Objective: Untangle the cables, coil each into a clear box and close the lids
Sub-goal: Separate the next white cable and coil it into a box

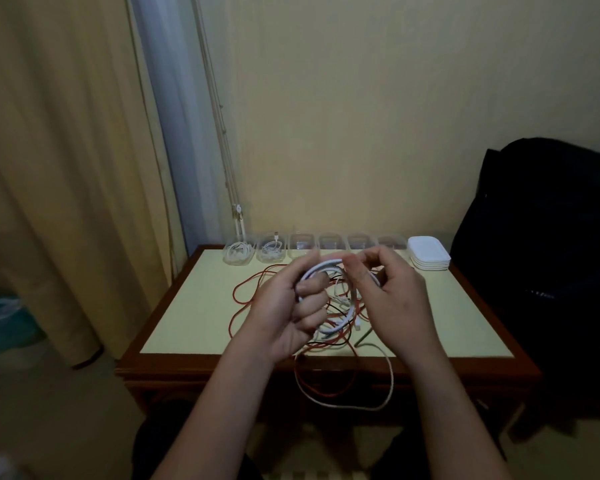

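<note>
Plain white cable [326, 266] mid-frame; red cable [246, 284] at its 9 o'clock; black cable [336, 307] at 6. table [194, 306] pale yellow, rim [222, 358] red-brown. white lids [429, 254] 2 o'clock, black bag [551, 237] 3.

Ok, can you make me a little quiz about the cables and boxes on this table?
1. True or false: the left hand and the right hand both hold the white cable.
2. How many clear boxes already have a cable inside? A) none B) two C) five
3. Fill the gap: the stack of white lids sits at the ___ end of the row of boxes.
Key: 1 true; 2 B; 3 right.
</note>
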Motion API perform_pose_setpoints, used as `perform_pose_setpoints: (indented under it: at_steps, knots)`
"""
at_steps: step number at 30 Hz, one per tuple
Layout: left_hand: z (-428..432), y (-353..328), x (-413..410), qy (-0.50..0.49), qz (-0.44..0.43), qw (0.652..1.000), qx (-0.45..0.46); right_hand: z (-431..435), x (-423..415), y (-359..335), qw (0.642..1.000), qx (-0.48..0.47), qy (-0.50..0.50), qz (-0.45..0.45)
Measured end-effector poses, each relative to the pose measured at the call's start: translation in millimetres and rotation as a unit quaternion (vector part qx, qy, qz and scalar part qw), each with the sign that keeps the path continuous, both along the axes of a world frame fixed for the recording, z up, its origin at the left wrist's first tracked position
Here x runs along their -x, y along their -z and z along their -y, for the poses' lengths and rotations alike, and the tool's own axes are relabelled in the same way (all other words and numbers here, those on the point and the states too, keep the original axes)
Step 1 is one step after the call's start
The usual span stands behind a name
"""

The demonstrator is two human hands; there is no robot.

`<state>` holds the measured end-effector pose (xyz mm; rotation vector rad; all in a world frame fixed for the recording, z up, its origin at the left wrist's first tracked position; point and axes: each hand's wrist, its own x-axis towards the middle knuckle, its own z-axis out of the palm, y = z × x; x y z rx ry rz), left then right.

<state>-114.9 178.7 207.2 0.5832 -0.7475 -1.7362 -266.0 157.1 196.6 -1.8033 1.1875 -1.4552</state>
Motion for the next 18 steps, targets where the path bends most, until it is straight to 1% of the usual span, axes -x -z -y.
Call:
perform_pose_setpoints:
  at_steps: [4, 6, 8, 12, 16, 18]
  knots:
    - [1, -1, -5, 0.015, -0.078, 0.997, -0.020, -5, 1, 5, 0.994, -0.066, -0.069, 0.052]
    - [2, 0, -5, 0.010, -0.098, 0.995, -0.016, -6, -1, 6, 0.988, -0.091, -0.101, 0.067]
    - [2, 1, -4, -0.002, -0.102, 0.995, -0.010, -7, -4, 6, 0.986, -0.101, -0.107, 0.084]
    - [1, 2, 0, -0.028, -0.061, 0.998, -0.005, -8, -8, 6, 0.987, -0.097, -0.097, 0.089]
    - [1, 1, -1, -0.071, 0.029, 0.997, 0.024, -6, -10, 6, 0.987, -0.091, -0.104, 0.081]
    - [2, 0, -3, -0.091, 0.047, 0.994, 0.032, -4, -10, 5, 0.986, -0.092, -0.112, 0.078]
